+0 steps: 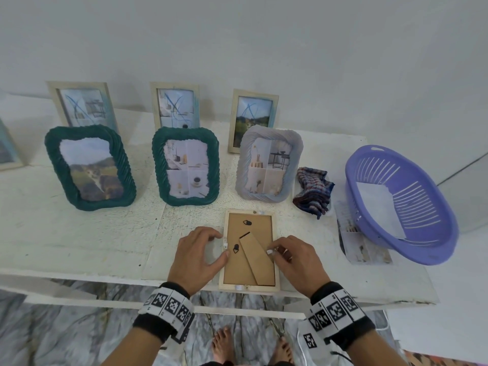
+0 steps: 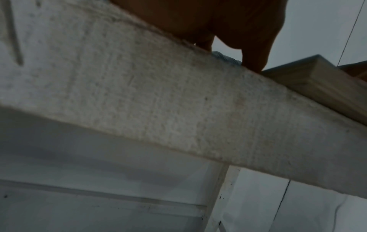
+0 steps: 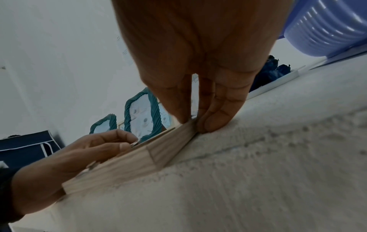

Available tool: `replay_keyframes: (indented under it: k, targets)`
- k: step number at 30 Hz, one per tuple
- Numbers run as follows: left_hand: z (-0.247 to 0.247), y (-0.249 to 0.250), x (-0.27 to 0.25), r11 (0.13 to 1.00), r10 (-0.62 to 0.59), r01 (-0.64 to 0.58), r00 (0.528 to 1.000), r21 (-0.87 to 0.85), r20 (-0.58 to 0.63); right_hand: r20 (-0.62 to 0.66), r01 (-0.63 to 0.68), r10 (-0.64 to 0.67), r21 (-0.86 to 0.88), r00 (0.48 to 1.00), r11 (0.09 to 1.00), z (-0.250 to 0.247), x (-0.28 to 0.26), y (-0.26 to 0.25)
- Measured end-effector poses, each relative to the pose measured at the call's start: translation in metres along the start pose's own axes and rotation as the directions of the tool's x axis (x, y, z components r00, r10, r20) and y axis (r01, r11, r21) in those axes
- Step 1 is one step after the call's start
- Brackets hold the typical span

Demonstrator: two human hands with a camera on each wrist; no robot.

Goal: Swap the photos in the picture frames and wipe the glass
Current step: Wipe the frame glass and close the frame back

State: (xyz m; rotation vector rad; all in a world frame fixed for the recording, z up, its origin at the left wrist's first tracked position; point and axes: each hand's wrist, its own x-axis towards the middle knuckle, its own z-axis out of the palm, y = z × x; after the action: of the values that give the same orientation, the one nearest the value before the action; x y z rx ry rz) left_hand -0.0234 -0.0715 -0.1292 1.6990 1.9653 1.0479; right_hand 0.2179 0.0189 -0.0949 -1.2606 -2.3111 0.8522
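White rough bench (image 1: 79, 241) carries a face-down pale wooden picture frame (image 1: 249, 286), long axis away from the person, between left hand (image 1: 196, 256) and right hand (image 1: 298, 262), both pinching its side tabs.

In front of me lie a pale wood frame (image 1: 276, 262) with a brown backing, two dark green rope-patterned frames (image 1: 89, 167), a grey-blue ridged one (image 1: 269, 162), a red-and-blue checked cloth (image 1: 314, 192), a slatted lilac basket (image 1: 401, 202), and a speckled white tabletop (image 1: 79, 233).

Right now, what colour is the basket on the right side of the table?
The basket is light purple, with slotted walls; the head view shows it best.
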Motion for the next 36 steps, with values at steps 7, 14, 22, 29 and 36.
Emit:
replay_keyframes:
  k: [7, 14, 22, 29, 36]
  targets:
    - [0.000, 0.000, -0.001, 0.998, 0.037, -0.038, 0.999, -0.051, -0.026, -0.017, -0.025, 0.025, -0.020, 1.000, 0.999, 0.005, 0.001, -0.002]
    - [0.004, 0.000, -0.002, 0.993, 0.117, -0.117, 0.993, 0.026, 0.005, -0.030, -0.008, 0.007, -0.056, 1.000, 0.998, 0.007, 0.003, -0.005]
    - [0.004, -0.001, -0.001, 0.995, 0.096, -0.096, 0.995, 0.004, 0.005, 0.046, -0.032, 0.037, -0.108, 0.998, 0.994, 0.001, 0.007, -0.013]
    - [0.004, -0.001, 0.000, 0.996, 0.083, -0.083, 0.997, 0.017, 0.005, 0.066, -0.049, 0.075, -0.331, 0.995, 0.942, -0.011, 0.041, -0.028]
    - [0.005, -0.004, 0.000, 0.996, 0.084, -0.084, 0.996, 0.038, 0.008, 0.214, -0.031, 0.132, -0.422, 0.968, 0.906, -0.012, 0.069, -0.032]
